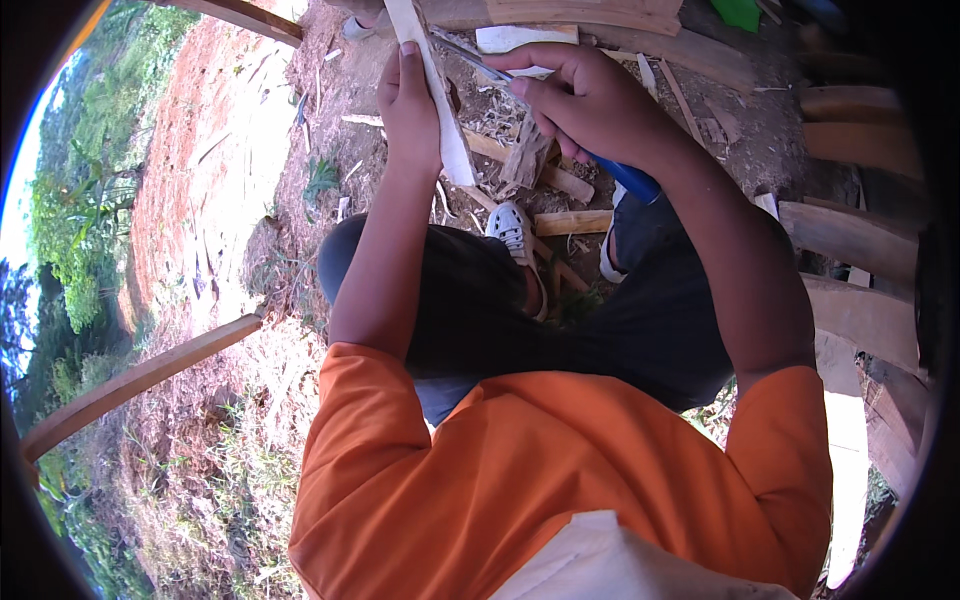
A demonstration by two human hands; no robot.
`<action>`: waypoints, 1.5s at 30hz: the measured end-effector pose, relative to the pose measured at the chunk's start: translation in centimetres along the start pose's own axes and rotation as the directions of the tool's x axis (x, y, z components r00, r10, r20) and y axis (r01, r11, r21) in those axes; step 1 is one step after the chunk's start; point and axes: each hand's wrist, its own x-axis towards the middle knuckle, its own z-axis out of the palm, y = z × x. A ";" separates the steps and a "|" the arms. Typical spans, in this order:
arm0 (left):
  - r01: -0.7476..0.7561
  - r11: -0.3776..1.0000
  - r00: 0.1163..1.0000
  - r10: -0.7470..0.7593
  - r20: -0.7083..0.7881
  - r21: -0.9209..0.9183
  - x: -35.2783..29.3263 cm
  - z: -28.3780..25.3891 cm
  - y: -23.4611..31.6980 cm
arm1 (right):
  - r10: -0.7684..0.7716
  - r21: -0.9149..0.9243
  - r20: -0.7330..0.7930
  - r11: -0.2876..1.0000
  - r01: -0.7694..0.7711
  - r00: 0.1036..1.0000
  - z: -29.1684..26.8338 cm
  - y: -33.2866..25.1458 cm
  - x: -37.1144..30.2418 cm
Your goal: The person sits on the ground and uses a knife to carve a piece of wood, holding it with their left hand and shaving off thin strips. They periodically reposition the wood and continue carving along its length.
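Observation:
My left hand [408, 110] is closed round a pale, flat wooden strip [455, 150], with the thumb lying along its face. The strip slants from the top edge down past my left wrist. In my right hand [590, 100] is a knife [462, 54], gripped with the forefinger stretched toward the blade. Its blue handle [628, 180] sticks out below my fist. The narrow metal blade points up and left, its tip close beside the strip; whether it touches the wood I cannot tell.
Between my feet and beyond lie a short wood block [527, 155], several offcuts [572, 222] and shavings on dirt. Curved planks [850, 235] are stacked at the right. A wooden pole [145, 380] slants at the left. A shoe [357, 28] shows near the top edge.

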 end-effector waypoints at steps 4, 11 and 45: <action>0.025 0.999 1.000 -0.025 0.014 -0.020 0.0 -0.8 -0.4 | 0.001 -0.018 0.020 1.000 0.000 1.000 0.4 -0.2 0.2; -0.004 1.000 1.000 0.004 0.004 -0.016 0.2 0.1 -0.2 | -0.035 -0.041 -0.008 0.999 0.035 0.999 0.2 -0.1 0.0; -0.067 0.984 0.956 0.015 0.294 0.166 -3.2 4.0 0.5 | -0.147 -0.103 -0.591 0.989 0.107 0.793 -4.1 6.5 4.7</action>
